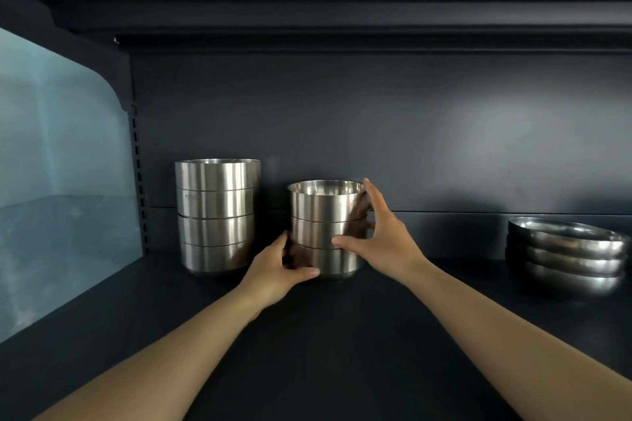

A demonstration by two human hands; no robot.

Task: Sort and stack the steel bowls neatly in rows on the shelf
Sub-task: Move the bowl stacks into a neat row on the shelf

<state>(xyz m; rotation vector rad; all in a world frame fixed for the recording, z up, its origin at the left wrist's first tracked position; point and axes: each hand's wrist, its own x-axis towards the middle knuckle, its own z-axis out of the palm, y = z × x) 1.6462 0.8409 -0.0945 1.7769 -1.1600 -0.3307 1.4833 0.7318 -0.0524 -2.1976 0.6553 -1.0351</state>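
We hold a stack of three steel bowls [326,227] with straight sides, nested one in another, in the middle of the dark shelf [342,335], a little in front of the back panel [376,130]. Our left hand [278,268] grips the lowest bowl from the left side, with the thumb laid along its lower front and the fingers curled behind. Our right hand [379,232] is spread wide over the right side of the stack: the thumb presses on the front near the second bowl and the fingers reach up to the rim of the top bowl. We cannot tell if the stack touches the shelf or is slightly lifted. Just beside it on the left stands a taller stack of four similar bowls [217,215]. Well apart on the right is a stack of three shallow wide bowls [566,256]. At the far left, a bluish translucent side panel [58,164] closes the shelf.
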